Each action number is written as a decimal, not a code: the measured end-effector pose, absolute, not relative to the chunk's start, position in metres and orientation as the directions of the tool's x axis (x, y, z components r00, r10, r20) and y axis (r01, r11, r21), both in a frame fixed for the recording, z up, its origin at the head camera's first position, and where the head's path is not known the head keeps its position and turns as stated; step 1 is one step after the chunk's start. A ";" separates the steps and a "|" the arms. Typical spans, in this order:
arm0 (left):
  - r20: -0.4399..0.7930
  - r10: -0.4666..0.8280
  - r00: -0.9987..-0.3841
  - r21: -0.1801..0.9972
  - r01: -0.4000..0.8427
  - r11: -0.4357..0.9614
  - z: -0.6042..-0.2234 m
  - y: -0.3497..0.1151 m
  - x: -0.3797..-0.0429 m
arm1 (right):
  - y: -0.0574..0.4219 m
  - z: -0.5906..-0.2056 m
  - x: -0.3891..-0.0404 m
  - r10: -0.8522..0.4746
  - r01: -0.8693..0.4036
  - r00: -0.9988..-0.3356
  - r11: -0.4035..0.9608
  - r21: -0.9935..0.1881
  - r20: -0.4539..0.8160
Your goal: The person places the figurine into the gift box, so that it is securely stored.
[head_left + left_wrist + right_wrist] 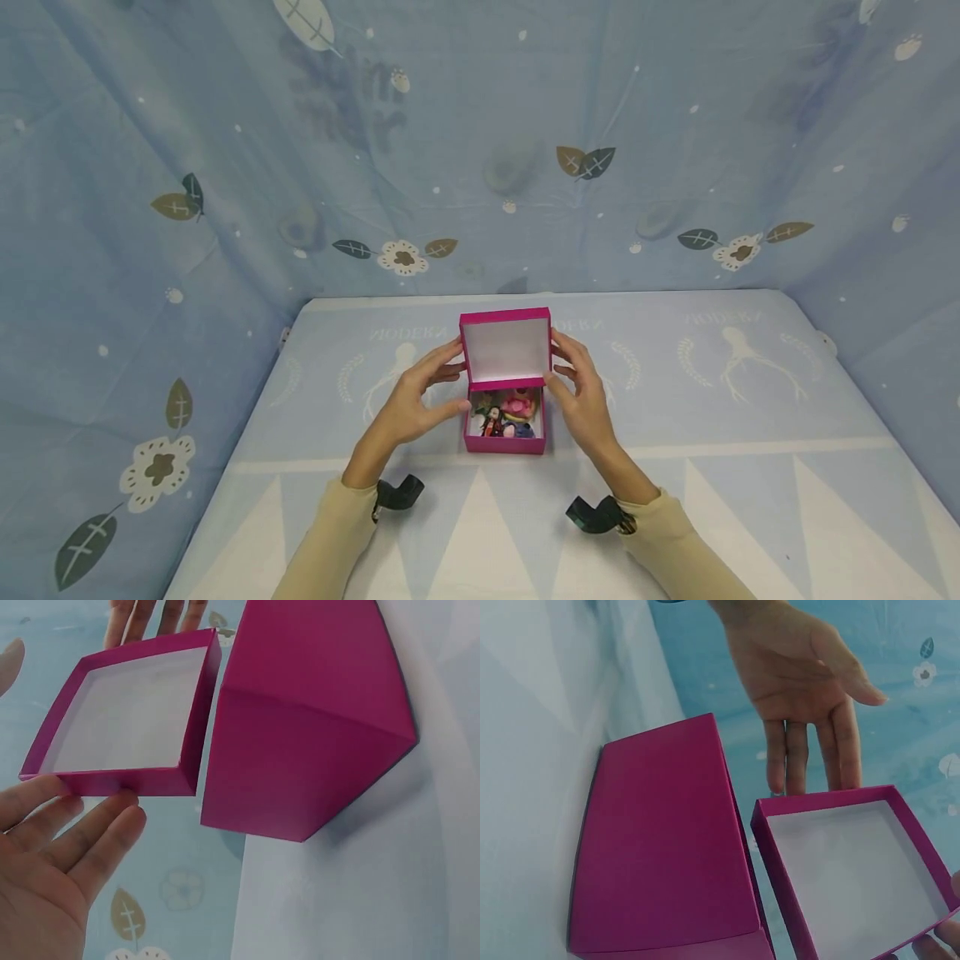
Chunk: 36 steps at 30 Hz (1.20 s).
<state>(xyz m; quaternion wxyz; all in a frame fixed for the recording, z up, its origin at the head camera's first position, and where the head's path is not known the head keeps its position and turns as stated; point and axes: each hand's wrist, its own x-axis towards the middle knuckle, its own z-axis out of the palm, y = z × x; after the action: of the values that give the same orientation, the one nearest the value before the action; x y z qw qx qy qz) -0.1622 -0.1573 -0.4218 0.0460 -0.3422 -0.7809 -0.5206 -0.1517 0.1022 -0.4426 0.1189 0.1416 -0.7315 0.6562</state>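
Note:
A magenta box lid, white inside, is tilted up behind the top of its magenta box base. A gap shows between lid and base in the left wrist view. Small colourful doll-like figures lie in the base. My left hand touches the lid's left side with outstretched fingers, its thumb spread toward the base. On the other side my right hand presses extended fingers to the lid, its thumb near the lid's lower right corner. In the right wrist view the right hand is mostly cut off.
The box stands on a table with a pale blue and white patterned cover. Behind it hangs a blue cloth printed with leaves and flowers, which also runs down both sides. Dark straps sit at the wrists.

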 end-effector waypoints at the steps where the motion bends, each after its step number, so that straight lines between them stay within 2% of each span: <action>1: 0.434 0.489 -0.757 0.782 0.585 0.212 -0.422 -0.157 -0.162 | 0.103 -0.442 -0.152 -0.051 -0.366 -0.930 0.082 -0.927 0.363; 8: 0.462 0.482 -0.745 0.788 0.594 0.162 -0.419 -0.157 -0.161 | 0.105 -0.451 -0.155 -0.058 -0.401 -0.912 -0.091 -0.911 0.407; 12: 0.492 0.467 -0.735 0.785 0.606 0.128 -0.433 -0.159 -0.167 | 0.107 -0.452 -0.155 -0.053 -0.396 -0.912 -0.141 -0.907 0.406; 16: 0.502 0.451 -0.738 0.792 0.602 0.102 -0.448 -0.162 -0.174 | 0.107 -0.452 -0.155 -0.037 -0.388 -0.916 -0.171 -0.906 0.400; 24: 0.490 0.442 -0.751 0.817 0.573 0.068 -0.454 -0.162 -0.177 | 0.107 -0.457 -0.156 0.015 -0.365 -0.929 -0.189 -0.912 0.369; 36: 0.464 0.409 -0.786 0.842 0.534 0.072 -0.441 -0.155 -0.170 | 0.111 -0.465 -0.159 -0.038 -0.481 -0.867 -0.196 -0.854 0.497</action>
<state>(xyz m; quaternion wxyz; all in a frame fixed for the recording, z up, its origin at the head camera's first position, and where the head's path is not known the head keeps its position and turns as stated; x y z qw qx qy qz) -0.1701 -0.1552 -0.4408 0.0523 -0.3228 -0.7303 -0.5998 -0.1588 0.1111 -0.4648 0.1489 0.2105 -0.6162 0.7442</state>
